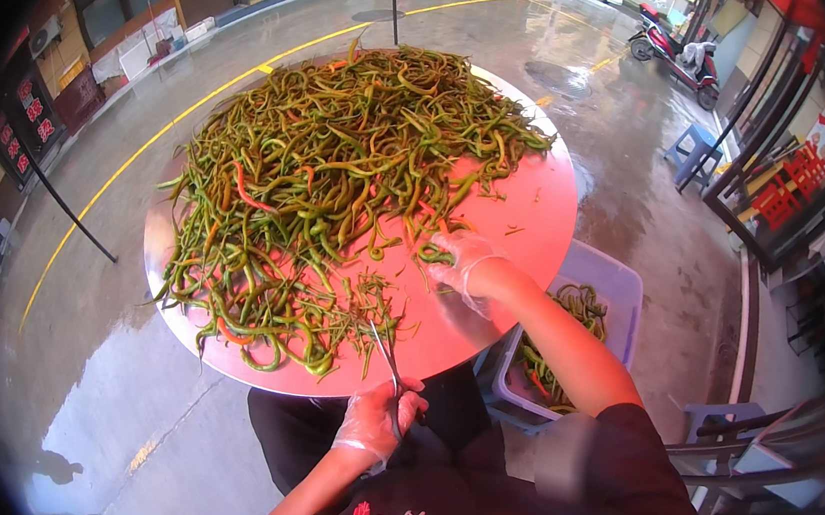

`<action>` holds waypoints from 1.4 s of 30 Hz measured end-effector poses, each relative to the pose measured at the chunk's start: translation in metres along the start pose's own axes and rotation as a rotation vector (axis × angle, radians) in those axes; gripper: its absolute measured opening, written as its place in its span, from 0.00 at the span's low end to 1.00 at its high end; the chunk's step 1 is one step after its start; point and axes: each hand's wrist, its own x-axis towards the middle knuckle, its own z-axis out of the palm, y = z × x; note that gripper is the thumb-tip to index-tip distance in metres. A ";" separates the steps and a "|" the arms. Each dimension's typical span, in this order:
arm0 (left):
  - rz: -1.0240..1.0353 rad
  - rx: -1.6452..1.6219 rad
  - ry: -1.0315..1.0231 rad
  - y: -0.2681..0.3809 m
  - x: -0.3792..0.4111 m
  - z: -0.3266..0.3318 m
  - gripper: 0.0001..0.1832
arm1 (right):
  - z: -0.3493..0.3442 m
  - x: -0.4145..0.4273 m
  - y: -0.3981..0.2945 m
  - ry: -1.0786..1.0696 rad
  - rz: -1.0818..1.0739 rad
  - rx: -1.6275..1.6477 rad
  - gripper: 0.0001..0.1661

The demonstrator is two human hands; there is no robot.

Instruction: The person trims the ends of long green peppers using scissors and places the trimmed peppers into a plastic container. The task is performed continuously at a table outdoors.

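A large heap of long green chili peppers (pixel 334 144), with a few red ones, covers much of a round metal table (pixel 480 332). My left hand (pixel 382 413), in a clear plastic glove, holds scissors (pixel 391 368) at the table's near edge. Their blades point away from me towards a small pile of cut stems (pixel 369 313). My right hand (pixel 466 265), gloved the same way, is low over the tabletop at the right side of the heap, its fingers around some curled green chili peppers (pixel 434 254).
A pale plastic bin (pixel 631 295) with more chili peppers (pixel 559 367) stands below the table at right, under my right arm. Thin dark poles rise around the table. Farther right are a blue stool (pixel 695 153), a parked scooter (pixel 678 58) and a glass door (pixel 784 161). The paving is wet.
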 end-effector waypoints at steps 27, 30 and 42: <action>0.101 0.110 -0.043 0.005 -0.009 -0.007 0.09 | -0.018 -0.065 0.019 0.618 -0.036 0.942 0.09; 0.069 -0.063 -0.038 0.012 -0.010 -0.002 0.07 | -0.018 -0.081 0.016 0.573 0.077 1.140 0.09; 0.043 0.002 0.007 -0.013 -0.006 -0.010 0.10 | -0.009 -0.181 0.102 0.581 0.277 1.246 0.20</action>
